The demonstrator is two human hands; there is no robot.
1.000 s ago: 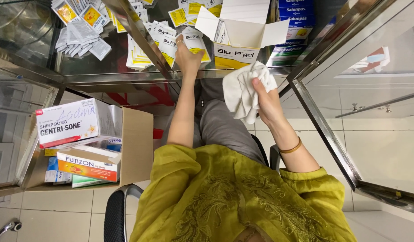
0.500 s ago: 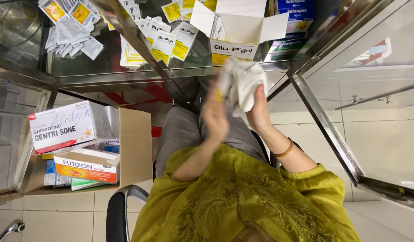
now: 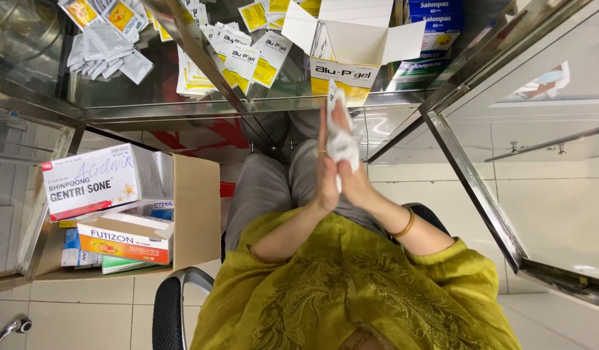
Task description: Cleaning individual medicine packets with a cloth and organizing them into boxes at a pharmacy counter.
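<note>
Glass counter (image 3: 182, 110) spans the upper part of the frame, metal-edged, seen from above. A person in an olive-green patterned top sits on a chair (image 3: 173, 304) at lower centre, grey trousers showing beneath the glass.

Brown cardboard carton (image 3: 197, 214) at middle left, flaps open, packed with flat medicine boxes: a large white one with a red band (image 3: 98, 181) on top, an orange-and-white one (image 3: 124, 238) just below it.

On the counter at upper centre, an open white-and-yellow box (image 3: 348, 61), flaps spread. Left of it, loose yellow-and-white sachets (image 3: 238, 55) fanned out; further upper left, a small heap of silvery packets (image 3: 108, 55). Blue boxes (image 3: 432, 26) stacked at upper right.

At centre, both hands are raised palm to palm. Left hand (image 3: 326, 170) and right hand (image 3: 354, 181) press a white crumpled cloth (image 3: 341, 139) between them, fingers flat and extended, cloth bulging out near the fingertips, just below the open box. Gold bangle (image 3: 403, 227) on the right wrist.
</note>
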